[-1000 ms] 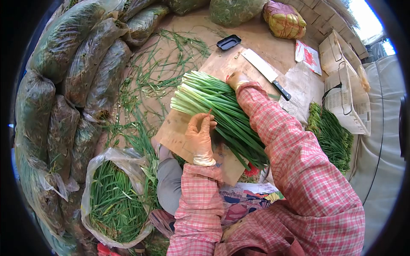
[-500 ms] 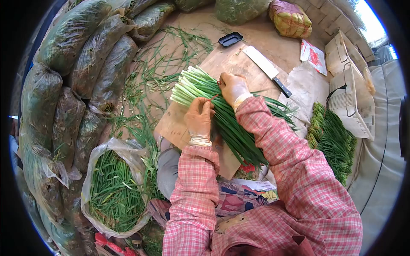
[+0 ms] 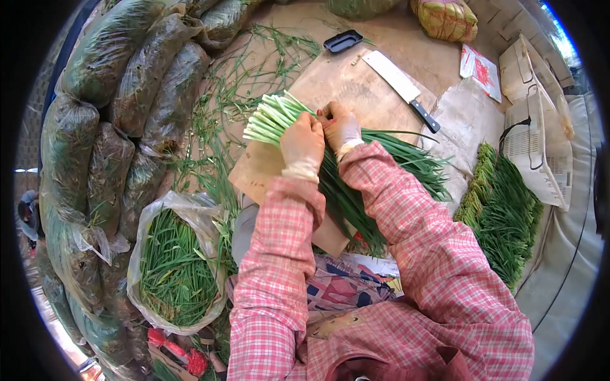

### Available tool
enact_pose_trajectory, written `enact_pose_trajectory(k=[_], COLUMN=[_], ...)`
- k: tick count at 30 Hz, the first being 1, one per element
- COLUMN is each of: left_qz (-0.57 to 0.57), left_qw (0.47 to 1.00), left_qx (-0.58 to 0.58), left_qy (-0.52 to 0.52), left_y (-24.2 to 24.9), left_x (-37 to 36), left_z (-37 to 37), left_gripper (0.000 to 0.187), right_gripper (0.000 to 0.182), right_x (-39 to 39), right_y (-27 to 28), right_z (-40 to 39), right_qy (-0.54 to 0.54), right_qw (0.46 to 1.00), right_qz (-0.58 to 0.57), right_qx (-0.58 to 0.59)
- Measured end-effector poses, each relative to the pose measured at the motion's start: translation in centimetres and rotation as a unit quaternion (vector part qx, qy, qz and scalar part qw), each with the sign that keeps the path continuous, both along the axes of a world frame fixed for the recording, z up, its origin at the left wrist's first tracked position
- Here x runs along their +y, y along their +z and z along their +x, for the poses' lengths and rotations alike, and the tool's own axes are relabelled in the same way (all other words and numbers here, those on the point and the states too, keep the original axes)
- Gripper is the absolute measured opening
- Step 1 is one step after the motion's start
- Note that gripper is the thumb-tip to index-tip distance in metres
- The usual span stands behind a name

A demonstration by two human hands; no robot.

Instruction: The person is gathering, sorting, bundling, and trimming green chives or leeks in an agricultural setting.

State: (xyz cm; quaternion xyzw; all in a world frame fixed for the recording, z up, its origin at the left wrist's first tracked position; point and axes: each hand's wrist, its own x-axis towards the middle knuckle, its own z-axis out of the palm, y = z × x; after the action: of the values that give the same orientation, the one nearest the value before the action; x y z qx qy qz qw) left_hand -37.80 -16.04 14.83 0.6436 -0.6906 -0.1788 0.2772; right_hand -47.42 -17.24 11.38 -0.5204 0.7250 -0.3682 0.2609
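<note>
A bundle of garlic chives [image 3: 264, 120], pale stems to the left and dark green leaves to the right, lies across the wooden board [image 3: 318, 79]. My left hand [image 3: 303, 145], in a thin glove, rests on top of the bundle with its fingers pinched. Close beside it, my gloved right hand [image 3: 344, 127] is closed too, fingertips nearly touching the left ones. A little of a red tie [image 3: 319, 113] shows between the fingertips, over the bundle; the rest is hidden by the hands. A cleaver [image 3: 397, 82] with a black handle lies on the board beyond my right hand.
A small black tray [image 3: 343, 42] sits at the board's far edge. Trimmed chives lie in piles at right [image 3: 505, 209]; white crates [image 3: 537, 140] stand behind them. An open plastic bag [image 3: 175, 273] of greens is at lower left. Stuffed bags [image 3: 114, 51] line the left side.
My left hand has moved up and right onto the bundle, meeting my right hand. The red tie, earlier stretched between them, is now mostly covered. The view has shifted slightly.
</note>
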Motion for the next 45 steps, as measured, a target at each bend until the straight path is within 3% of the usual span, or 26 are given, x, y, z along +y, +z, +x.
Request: enact_pose_trajectory(k=[4,6,24,30,39,42,45], left_qz=[0.093,0.155,0.224,0.19,0.265,0.283,0.285], left_qw=[0.994,0.987,0.972,0.977,0.954,0.947,0.944], left_qx=[-0.057,-0.045,-0.056,-0.094,-0.136,-0.147,-0.167], left_qy=[0.017,0.026,0.039,0.029,0.03,0.025,0.017], left_y=[-1.1,-2.0,-0.6,-1.0,-0.2,0.0,0.4], left_x=[-2.3,-3.2,-4.3,-4.3,-5.0,-5.2,-5.1], left_z=[0.1,0.3,0.2,-0.1,-0.8,-1.0,-1.2], left_gripper=[0.018,0.018,0.017,0.017,0.025,0.025,0.026], right_gripper=[0.024,0.025,0.021,0.018,0.014,0.019,0.022], right_x=[-0.6,-0.5,-0.5,-0.4,0.6,0.3,-0.3], right_y=[-1.6,-1.7,-1.5,-1.4,-0.4,-1.5,-3.1], right_z=[-1.5,-1.7,-1.4,-1.5,-1.6,-1.8,-2.0], right_qy=[0.028,0.024,0.0,0.013,0.052,0.044,0.039], right_qw=[0.993,0.992,0.996,0.994,0.996,0.98,0.969], right_qz=[-0.005,0.01,0.011,0.023,-0.007,-0.035,-0.08], right_qx=[-0.117,-0.122,-0.089,-0.108,-0.075,-0.192,-0.23])
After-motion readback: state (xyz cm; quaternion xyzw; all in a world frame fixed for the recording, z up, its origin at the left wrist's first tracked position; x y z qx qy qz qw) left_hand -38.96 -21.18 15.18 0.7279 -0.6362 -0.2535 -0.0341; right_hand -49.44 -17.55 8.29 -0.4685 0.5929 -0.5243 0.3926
